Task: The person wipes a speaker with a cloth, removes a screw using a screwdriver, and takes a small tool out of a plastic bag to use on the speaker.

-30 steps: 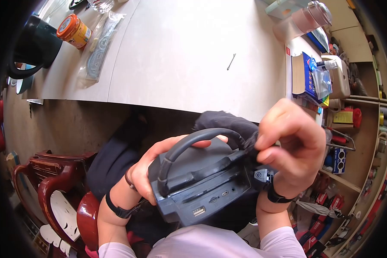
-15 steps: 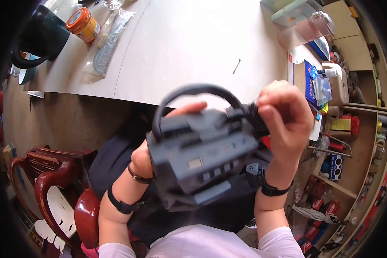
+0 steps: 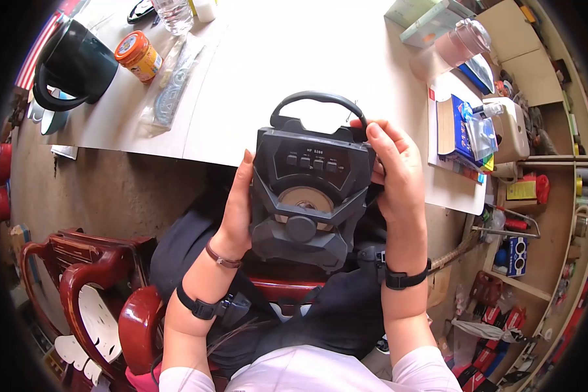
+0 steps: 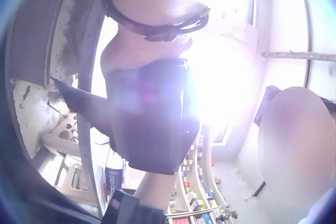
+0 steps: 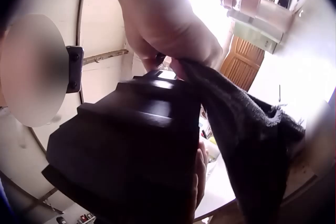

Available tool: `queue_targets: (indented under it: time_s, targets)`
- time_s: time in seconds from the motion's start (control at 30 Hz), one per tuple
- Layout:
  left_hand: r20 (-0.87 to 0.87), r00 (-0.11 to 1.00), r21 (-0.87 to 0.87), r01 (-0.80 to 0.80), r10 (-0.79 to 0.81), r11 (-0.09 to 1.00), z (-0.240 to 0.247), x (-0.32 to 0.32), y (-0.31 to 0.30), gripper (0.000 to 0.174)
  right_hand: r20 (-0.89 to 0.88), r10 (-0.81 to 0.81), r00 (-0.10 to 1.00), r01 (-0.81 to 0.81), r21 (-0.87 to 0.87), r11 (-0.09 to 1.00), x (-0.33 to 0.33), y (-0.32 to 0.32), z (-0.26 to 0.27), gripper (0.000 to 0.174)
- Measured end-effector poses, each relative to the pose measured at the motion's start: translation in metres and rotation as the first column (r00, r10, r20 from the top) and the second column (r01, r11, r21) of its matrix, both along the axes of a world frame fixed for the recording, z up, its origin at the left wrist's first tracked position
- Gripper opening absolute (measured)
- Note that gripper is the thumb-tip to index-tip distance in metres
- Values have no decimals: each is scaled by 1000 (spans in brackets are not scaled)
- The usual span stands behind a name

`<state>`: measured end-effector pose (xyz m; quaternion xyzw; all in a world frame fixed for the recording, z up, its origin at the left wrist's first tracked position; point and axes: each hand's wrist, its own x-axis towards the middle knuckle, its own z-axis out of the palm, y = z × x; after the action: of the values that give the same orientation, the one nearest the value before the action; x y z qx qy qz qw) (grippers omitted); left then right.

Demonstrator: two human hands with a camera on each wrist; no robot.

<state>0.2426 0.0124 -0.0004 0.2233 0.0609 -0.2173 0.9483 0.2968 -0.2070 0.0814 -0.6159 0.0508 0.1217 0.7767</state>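
A black portable speaker (image 3: 302, 225) with an arched handle (image 3: 320, 97) stands upright over the lap, its buttons and round cone facing the person. My left hand (image 3: 240, 206) grips its left side, fingers partly hidden behind the case. At the upper right corner is my right hand (image 3: 400, 171), thumb by the handle's end. A dark cloth (image 5: 236, 111) hangs from the right hand's fingers beside the speaker in the right wrist view. In the left wrist view, the speaker (image 4: 149, 119) shows as a dark block against glare.
Beyond the speaker is a white table (image 3: 242, 78). A dark pitcher (image 3: 78, 62), an orange-lidded jar (image 3: 139, 57) and a plastic-wrapped stencil (image 3: 171, 91) stand or lie on its left. A pink bottle (image 3: 451, 49) and a blue book (image 3: 452, 127) are at right. A wooden chair (image 3: 91, 287) is at left.
The speaker has turned from its port-covered face to its front with buttons and cone, and has moved up toward the table. The right hand has come in to its upper corner.
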Motion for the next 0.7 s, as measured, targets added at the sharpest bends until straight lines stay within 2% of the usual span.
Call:
queue_targets:
  time_s: [0.03,0.07,0.1,0.13,0.17,0.23,0.3,0.33,0.37,0.43,0.47,0.5,0.57,0.6,0.63,0.7]
  targets:
    - [79,996,-4,31,-31,1000,4,3,1,64,-30,-65,997,64,-33,997,-1,5,0,29]
    - [49,998,144,32,-39,989,11,2,-1,72,-58,-132,990,128,-66,990,-2,9,-1,29]
    - [51,998,149,30,-38,988,18,4,0,72,-56,-130,990,127,-61,990,-1,12,-7,29]
    - [176,984,369,-39,-29,928,24,8,1,77,-29,-222,975,222,-9,975,0,14,-17,29]
    - [297,954,558,-132,-48,819,30,13,2,82,-8,-313,950,313,45,949,0,14,-26,29]
    - [239,970,534,-91,-46,841,38,24,11,85,4,-318,948,318,46,947,-3,17,-34,31]
    - [379,924,741,-267,-56,617,42,33,19,81,-122,-399,909,410,76,909,-4,23,-40,34]
    - [427,901,819,-354,-69,451,47,35,22,70,-149,-423,894,432,34,901,-3,23,-54,38]
    - [430,900,819,-353,-77,452,49,36,22,70,-177,-436,882,441,-10,897,-4,23,-64,39]
    - [498,856,867,-493,-139,71,53,39,20,57,-218,-507,834,536,99,839,-5,47,-55,41]
    - [499,854,867,-494,-148,72,51,41,19,57,-257,-597,760,638,115,762,-2,60,-53,38]
    - [574,795,804,-593,-193,-52,47,42,18,56,-259,-601,756,642,117,757,-3,60,-56,38]
    - [683,662,601,-750,-308,-276,40,43,13,55,-261,-516,816,561,144,815,-7,60,-67,35]
    - [701,629,564,-777,-335,-280,40,42,9,59,-357,-553,753,621,107,776,-4,65,-64,32]
    - [637,683,643,-727,-358,-242,44,39,7,67,-358,-550,754,619,108,778,-3,67,-65,32]
    - [635,653,618,-750,-413,-235,38,40,3,75,-398,-530,749,628,171,759,-1,68,-71,27]
